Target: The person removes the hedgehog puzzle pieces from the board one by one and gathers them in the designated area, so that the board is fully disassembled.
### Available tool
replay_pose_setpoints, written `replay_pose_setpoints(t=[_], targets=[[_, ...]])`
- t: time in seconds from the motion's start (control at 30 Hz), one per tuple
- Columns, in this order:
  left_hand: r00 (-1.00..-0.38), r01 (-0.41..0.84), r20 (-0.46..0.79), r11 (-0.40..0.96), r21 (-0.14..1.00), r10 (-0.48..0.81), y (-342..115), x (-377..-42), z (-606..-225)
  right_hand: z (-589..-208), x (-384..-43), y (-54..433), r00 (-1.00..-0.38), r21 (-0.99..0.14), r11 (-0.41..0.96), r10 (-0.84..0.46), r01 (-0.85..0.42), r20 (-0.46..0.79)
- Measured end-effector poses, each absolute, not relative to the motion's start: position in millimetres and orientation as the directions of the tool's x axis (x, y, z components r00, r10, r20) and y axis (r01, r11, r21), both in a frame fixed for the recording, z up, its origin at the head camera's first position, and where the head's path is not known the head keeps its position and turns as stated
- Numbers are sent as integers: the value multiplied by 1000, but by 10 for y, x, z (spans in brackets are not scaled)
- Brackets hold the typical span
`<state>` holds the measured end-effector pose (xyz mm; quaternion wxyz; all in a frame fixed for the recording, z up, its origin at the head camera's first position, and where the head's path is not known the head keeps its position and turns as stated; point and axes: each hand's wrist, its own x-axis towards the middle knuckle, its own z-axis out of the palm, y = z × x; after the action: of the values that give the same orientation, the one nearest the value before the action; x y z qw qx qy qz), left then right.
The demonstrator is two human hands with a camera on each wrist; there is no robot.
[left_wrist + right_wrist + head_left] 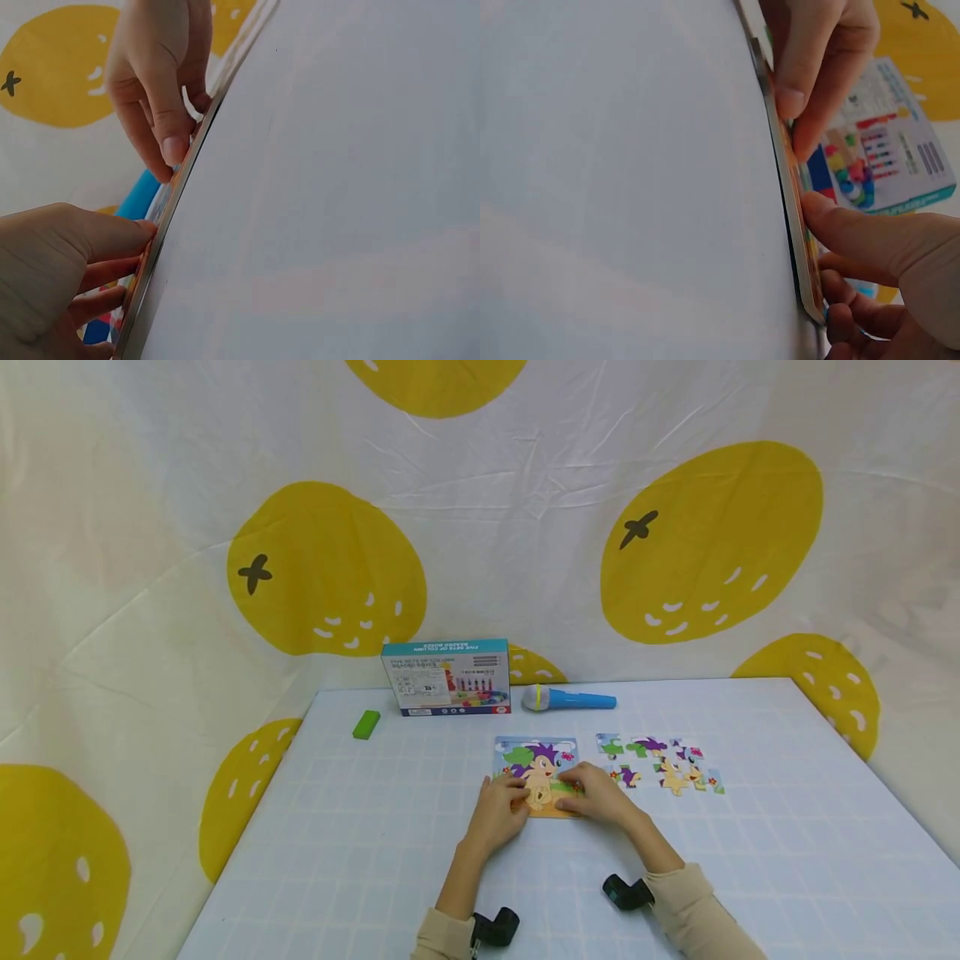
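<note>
Centrally: one puzzle (542,770), flat on the table (337,852), purple-haired figure upon it. Left hand (497,814): fingers loosely bent, unclenched, touching the puzzle's left part. Right hand (606,797): thumb and forefinger spread apart, touching its right part. Pieces (672,777), several, some joined: lying to the right of the puzzle. Farther back, left to right: one green block (366,724); one box (453,681), upright; one blue-handled microphone (581,699), lying just beside the box.

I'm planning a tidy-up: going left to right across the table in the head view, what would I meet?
Green block, column beaded boxes package, cartoon-animal puzzle, loose puzzle pieces.
</note>
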<state>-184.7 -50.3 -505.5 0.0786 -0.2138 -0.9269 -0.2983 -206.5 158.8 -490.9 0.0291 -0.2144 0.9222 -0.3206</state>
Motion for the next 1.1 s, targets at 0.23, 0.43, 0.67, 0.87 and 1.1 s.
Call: replay_pose_setpoints(t=[0.23,0.43,0.67,0.87,1.1], targets=[[-915,397,285,754,523,284,-444,-1848,-5074,-4881,-2079,1567,-914,-625,700,-402,-346,57],[-910,391,346,748,536,228,-406,-1854,-5116,-4852,-2083,1570,-913,-663,676,-408,-321,27],[-908,396,355,741,543,224,-410,-1859,-5121,-4827,-2088,1578,-910,-654,690,-414,-309,-6],[-908,402,342,732,550,242,-409,-1870,-5132,-4804,-2098,1578,-918,-668,692,-395,-273,-34],[-911,399,337,714,575,237,-405,-1858,-5132,-4771,-2181,1569,-917,-673,707,-383,-217,-107]])
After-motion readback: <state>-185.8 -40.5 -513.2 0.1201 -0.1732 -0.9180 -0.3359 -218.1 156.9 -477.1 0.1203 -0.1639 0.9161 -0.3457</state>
